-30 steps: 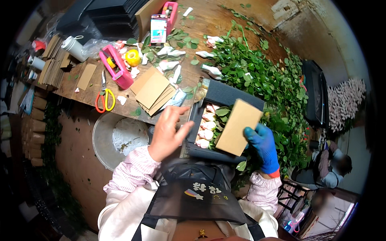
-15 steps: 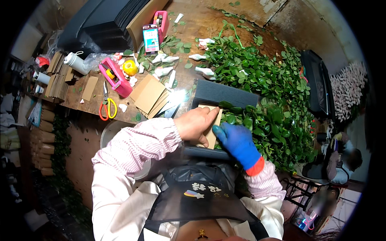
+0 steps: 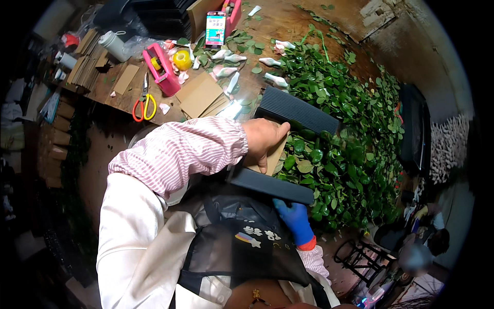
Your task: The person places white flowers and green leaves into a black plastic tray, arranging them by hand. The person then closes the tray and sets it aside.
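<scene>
My bare left hand (image 3: 263, 140) presses on a tan cardboard piece (image 3: 278, 155), its thumb at the near end and its fingers toward the far end. The cardboard lies across the stem end of a bunch of leafy green stems (image 3: 329, 159), between the two sides of a dark ribbed sheet: a far flap (image 3: 298, 112) and a near flap (image 3: 272, 187). My right hand, in a blue glove (image 3: 295, 220), is just below the near flap's outer edge. Its thumb and fingers stand apart; whether they touch the flap I cannot tell.
Leafy stems (image 3: 355, 92) heap the table's right side. White-wrapped buds (image 3: 270, 62), cardboard pieces (image 3: 198, 98), scissors (image 3: 145, 103), a pink tape dispenser (image 3: 161, 72), yellow tape (image 3: 182, 60) and a phone (image 3: 215, 29) lie at the left and back. A person (image 3: 427, 234) is at the far right.
My right hand has left the cardboard and moved down to the near flap, which now shows more of its face. My left hand stays on the cardboard. The view has shifted.
</scene>
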A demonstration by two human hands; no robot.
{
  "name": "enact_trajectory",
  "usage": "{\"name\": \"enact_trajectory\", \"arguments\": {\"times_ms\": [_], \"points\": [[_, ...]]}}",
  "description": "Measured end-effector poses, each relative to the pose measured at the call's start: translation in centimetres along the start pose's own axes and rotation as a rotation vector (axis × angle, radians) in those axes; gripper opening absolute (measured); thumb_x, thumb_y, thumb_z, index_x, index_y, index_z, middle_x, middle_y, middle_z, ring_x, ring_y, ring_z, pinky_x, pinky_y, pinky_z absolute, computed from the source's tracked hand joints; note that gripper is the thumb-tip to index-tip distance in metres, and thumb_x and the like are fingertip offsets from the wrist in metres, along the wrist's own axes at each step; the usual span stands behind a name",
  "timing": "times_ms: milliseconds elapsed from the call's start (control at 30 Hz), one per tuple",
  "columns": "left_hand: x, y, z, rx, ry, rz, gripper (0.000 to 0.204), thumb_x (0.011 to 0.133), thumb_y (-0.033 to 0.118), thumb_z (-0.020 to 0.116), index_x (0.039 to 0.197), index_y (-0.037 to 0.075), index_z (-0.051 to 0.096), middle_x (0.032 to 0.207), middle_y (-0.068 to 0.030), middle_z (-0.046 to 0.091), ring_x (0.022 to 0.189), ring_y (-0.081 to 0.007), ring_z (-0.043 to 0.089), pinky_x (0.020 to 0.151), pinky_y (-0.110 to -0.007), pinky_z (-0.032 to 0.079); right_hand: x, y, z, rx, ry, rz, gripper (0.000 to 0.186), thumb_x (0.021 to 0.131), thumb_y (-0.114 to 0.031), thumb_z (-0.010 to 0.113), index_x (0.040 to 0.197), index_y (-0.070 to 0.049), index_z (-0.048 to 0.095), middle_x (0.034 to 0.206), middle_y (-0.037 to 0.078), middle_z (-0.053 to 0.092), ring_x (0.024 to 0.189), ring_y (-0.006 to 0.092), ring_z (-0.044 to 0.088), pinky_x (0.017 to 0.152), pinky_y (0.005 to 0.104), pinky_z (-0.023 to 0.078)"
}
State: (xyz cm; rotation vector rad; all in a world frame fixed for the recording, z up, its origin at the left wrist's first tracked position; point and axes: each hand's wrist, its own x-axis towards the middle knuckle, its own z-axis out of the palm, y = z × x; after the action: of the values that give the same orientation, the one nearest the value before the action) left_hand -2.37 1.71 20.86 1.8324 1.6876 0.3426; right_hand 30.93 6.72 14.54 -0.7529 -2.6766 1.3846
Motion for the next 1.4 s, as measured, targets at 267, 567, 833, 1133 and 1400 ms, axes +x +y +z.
{"name": "enact_trajectory", "arguments": {"times_ms": [267, 567, 833, 1133, 1400], "points": [[0.2, -0.8, 1.3, 0.074, 0.121, 0.028, 0.051, 0.096, 0.015, 0.064, 0.136, -0.009, 0.043, 0.101, -0.0276, 0.071, 0.096, -0.0477, 0.072, 0.081, -0.053, 0.058, 8.6, -10.6, -3.9, -0.452, 0.32, -0.664, 0.064, 0.085, -0.016, 0.087, 0.143, -0.005, 0.062, 0.153, 0.027, 0.053, 0.133, 0.0446, 0.059, 0.103, 0.0521, 0.054], [-0.9, 0.4, -1.7, 0.013, 0.162, -0.087, 0.034, 0.096, 0.019, 0.067, 0.123, 0.0, 0.061, 0.107, -0.0229, 0.071, 0.099, -0.0413, 0.072, 0.084, -0.049, 0.058, 14.5, -7.5, -3.3, -0.169, 0.214, -0.28, 0.049, 0.09, -0.017, 0.082, 0.135, -0.006, 0.066, 0.119, 0.014, 0.072, 0.104, 0.0317, 0.072, 0.09, 0.0413, 0.057], [-8.0, 2.3, 7.4, 0.584, 0.537, 0.289, 0.054, 0.093, 0.019, 0.062, 0.138, -0.01, 0.061, 0.149, -0.0261, 0.06, 0.141, -0.0357, 0.057, 0.121, -0.044, 0.046, 16.5, -7.5, -4.0, 0.122, 0.064, -0.005, 0.035, 0.094, -0.013, 0.078, 0.127, -0.004, 0.071, 0.108, 0.012, 0.074, 0.095, 0.0205, 0.074, 0.085, 0.0353, 0.059], [-5.7, 0.9, 7.8, 0.397, 0.482, 0.284, 0.063, 0.09, 0.02, 0.064, 0.144, -0.009, 0.057, 0.156, -0.0246, 0.055, 0.146, -0.0346, 0.053, 0.124, -0.046, 0.042, 22.0, -10.5, -10.3, -0.664, 0.4, -0.451, 0.042, 0.094, -0.021, 0.078, 0.132, -0.006, 0.071, 0.116, 0.018, 0.075, 0.109, 0.0347, 0.072, 0.095, 0.0436, 0.057], [-5.6, 0.9, 8.5, 0.28, 0.513, 0.302, 0.049, 0.082, 0.022, 0.073, 0.121, -0.007, 0.066, 0.124, -0.0158, 0.069, 0.111, -0.028, 0.066, 0.096, -0.039, 0.053, 13.5, -10.6, -5.6, -0.87, -0.044, -0.462, 0.048, 0.084, -0.009, 0.073, 0.131, -0.016, 0.069, 0.112, 0.011, 0.074, 0.1, 0.0335, 0.07, 0.085, 0.0436, 0.057]]}}
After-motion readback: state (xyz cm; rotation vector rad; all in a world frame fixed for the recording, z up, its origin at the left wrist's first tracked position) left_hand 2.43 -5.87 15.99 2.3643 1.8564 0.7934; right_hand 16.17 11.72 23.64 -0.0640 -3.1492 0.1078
